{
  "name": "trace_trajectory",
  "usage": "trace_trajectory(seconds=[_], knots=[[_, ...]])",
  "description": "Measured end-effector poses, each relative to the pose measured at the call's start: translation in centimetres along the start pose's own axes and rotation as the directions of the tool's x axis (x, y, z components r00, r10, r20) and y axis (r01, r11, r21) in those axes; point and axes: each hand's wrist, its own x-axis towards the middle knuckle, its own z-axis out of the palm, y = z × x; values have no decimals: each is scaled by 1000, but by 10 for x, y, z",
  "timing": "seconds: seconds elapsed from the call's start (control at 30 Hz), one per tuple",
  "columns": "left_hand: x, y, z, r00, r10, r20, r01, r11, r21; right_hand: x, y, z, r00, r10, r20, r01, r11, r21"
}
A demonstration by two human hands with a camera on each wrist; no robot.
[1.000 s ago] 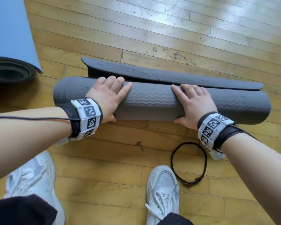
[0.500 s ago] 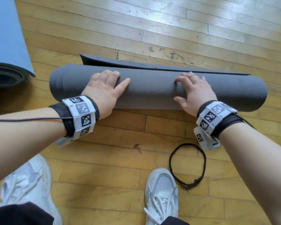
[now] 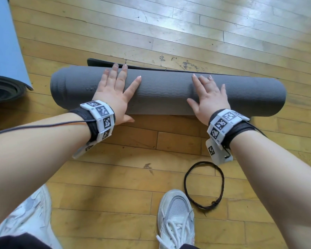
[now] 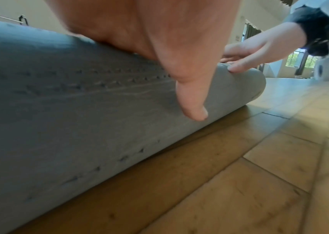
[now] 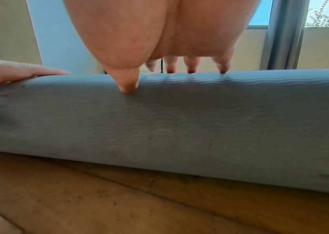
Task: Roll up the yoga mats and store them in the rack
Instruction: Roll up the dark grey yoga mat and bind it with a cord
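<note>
On a worn wooden floor (image 3: 169, 144) lit from the far side, a grey yoga mat (image 3: 165, 90) lay rolled almost to its end, only a thin dark strip of loose edge (image 3: 101, 62) showing flat beyond the roll. A blue mat (image 3: 4, 42) with a partly rolled end lay well apart at the left edge of the head view. The left hand (image 3: 113, 92) and right hand (image 3: 208, 97) rested flat on top of the roll, fingers (image 3: 121, 74) straight and spread, gripping nothing, simply pressing down on the ribbed surface; the right wrist view showed the fingertips denting the foam slightly. No rack appeared in any view. Finishing the roll well would likely call for even pressure from both palms, pushing forward together so the ends stayed flush rather than coning. A dark cord loop (image 3: 204, 186) lay on the floor beside a white sneaker (image 3: 176, 218), near enough to reach while one hand pinned the roll against springing open.
</note>
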Motion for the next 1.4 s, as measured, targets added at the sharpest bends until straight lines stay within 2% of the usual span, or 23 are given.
trace_trajectory(seconds=[0.13, 0.27, 0.4, 0.5, 0.57, 0.67, 0.77, 0.93, 1.0, 1.1, 1.17, 1.23, 1.3, 1.4], knots=[[14, 4, -10, 998, -59, 13, 59, 998, 0, 6, 2, 1, 998, 4, 56, -2, 999, -44], [25, 13, -23, 994, -109, 12, 110, 991, -78, 7, 15, -3, 995, 95, -16, -95, 995, 8], [32, 22, -36, 1000, -30, -5, 29, 992, -126, -5, 36, 1, 978, 200, -55, -195, 977, 80], [37, 34, -38, 999, 25, 28, -22, 996, -83, -19, 49, 14, 967, 253, 3, -250, 955, 156], [43, 44, -37, 999, 39, 6, -38, 997, -71, -27, 56, 23, 957, 282, 61, -289, 936, 201], [53, 57, -42, 999, 40, -27, -42, 995, -93, -34, 65, 32, 914, 357, 192, -398, 878, 265], [64, 61, -52, 998, 30, -61, -40, 986, -163, -31, 69, 36, 847, 449, 285, -531, 735, 422], [85, 71, -61, 991, 98, -88, -109, 986, -125, -20, 68, 36, 751, 503, 428, -655, 490, 575], [90, 78, -66, 992, 94, -89, -100, 993, -68, -17, 64, 36, 735, 497, 461, -670, 424, 610], [93, 84, -71, 991, 97, -91, -94, 995, 40, -13, 58, 37, 733, 467, 494, -670, 373, 642], [90, 85, -69, 987, 110, -113, -102, 992, 77, -13, 56, 40, 733, 450, 510, -662, 301, 686], [87, 86, -67, 984, 113, -137, -98, 990, 106, -12, 54, 43, 731, 440, 522, -640, 177, 748], [82, 88, -65, 984, 112, -136, -95, 988, 123, -9, 54, 47, 707, 456, 540, -624, 43, 780], [71, 94, -63, 987, 98, -130, -82, 989, 123, 0, 60, 56, 657, 389, 646, -606, -237, 759]])
